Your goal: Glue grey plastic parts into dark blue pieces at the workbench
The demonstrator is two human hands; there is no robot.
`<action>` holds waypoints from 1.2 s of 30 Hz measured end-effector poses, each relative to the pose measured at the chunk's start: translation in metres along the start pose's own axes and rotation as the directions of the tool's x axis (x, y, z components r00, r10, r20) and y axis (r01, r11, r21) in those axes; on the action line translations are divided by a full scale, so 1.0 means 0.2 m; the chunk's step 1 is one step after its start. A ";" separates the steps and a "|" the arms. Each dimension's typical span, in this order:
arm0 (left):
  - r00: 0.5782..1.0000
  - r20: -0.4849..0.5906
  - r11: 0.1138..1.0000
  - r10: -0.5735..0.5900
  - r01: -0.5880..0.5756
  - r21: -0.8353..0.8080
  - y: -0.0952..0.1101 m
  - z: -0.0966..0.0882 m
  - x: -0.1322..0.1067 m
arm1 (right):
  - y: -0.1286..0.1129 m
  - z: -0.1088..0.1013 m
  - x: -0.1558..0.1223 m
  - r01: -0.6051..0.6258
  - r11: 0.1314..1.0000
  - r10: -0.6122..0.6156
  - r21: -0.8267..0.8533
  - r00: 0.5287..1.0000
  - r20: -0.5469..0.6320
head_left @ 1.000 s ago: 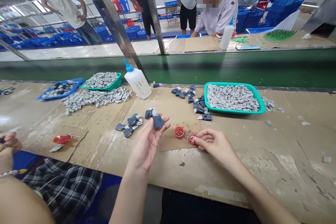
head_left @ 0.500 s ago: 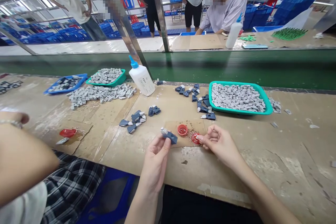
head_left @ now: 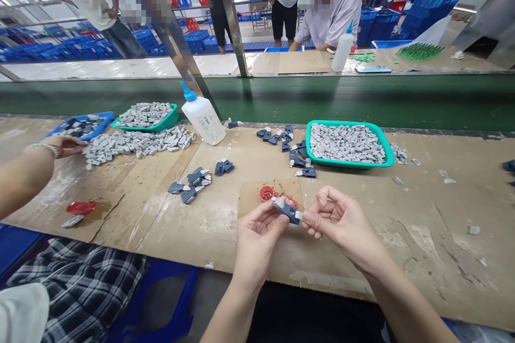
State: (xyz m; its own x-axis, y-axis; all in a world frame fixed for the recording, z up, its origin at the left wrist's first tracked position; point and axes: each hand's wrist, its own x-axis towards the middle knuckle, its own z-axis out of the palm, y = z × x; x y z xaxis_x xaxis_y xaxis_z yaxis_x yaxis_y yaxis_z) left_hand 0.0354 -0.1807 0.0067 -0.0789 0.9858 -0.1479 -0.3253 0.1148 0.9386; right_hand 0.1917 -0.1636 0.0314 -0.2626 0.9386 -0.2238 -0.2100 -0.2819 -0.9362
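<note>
Between thumb and fingers, my left hand (head_left: pixel 261 230) grips a dark blue plastic part (head_left: pixel 288 212) with a light grey piece at its upper end. My right hand (head_left: pixel 336 222) pinches a small light grey piece (head_left: pixel 298 215) against the blue part's right end; whether it sits inside the part I cannot tell. Just behind my left hand are a red cap (head_left: pixel 266 193) with wet-looking liquid in it and a second red cap (head_left: pixel 290 202), partly hidden by the held part. Several similar blue parts (head_left: pixel 196 178) lie left of my hands, and more blue parts (head_left: pixel 300 158) lie beyond them.
A teal tray (head_left: pixel 392 156) of grey pieces stands at the back right. A white squeeze bottle (head_left: pixel 204 122) with a blue tip stands behind the blue parts. On the left, a neighbour's hand (head_left: pixel 66 146) touches a heap of grey pieces (head_left: pixel 120 146). A green conveyor belt (head_left: pixel 281 96) runs behind.
My right hand has brought the small grey piece from the red cap to the blue part's end. My left hand has shifted right. The neighbour's hand has reached the grey heap.
</note>
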 end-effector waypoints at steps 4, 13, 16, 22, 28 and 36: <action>0.999 0.032 0.998 0.036 -0.038 0.051 0.00 0.01 0.00 | 0.01 -0.01 0.00 -0.028 0.999 0.028 -0.040 1.000 -0.002; 0.991 0.017 0.978 0.133 -0.134 0.163 -0.05 0.01 0.00 | 0.05 -0.07 0.03 -0.151 0.959 0.172 -0.239 0.983 0.071; 0.990 -0.007 0.978 0.138 -0.136 0.157 -0.07 0.03 0.00 | 0.07 -0.09 0.04 -0.156 0.961 0.189 -0.228 0.973 0.131; 0.989 -0.049 0.980 0.139 -0.130 0.153 -0.05 0.09 -0.04 | 0.06 -0.10 0.01 -0.139 0.970 0.165 -0.199 0.979 0.119; 0.996 0.063 0.994 -0.064 0.058 0.090 -0.01 0.08 0.01 | 0.00 -0.07 0.02 -0.066 0.975 0.080 -0.211 0.995 0.057; 0.960 0.010 0.854 0.280 -0.254 0.453 0.12 -0.21 0.19 | -0.25 -0.49 0.41 0.059 0.605 -0.324 -0.794 0.929 -0.178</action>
State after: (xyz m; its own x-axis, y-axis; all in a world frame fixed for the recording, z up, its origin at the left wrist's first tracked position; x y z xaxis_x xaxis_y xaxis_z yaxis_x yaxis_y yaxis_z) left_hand -0.0155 -0.1449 0.0112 -0.1571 0.9798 0.1237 0.1694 -0.0966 0.9808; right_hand 0.2726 -0.0527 0.0326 -0.0079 0.9989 0.0472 0.6055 0.0424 -0.7947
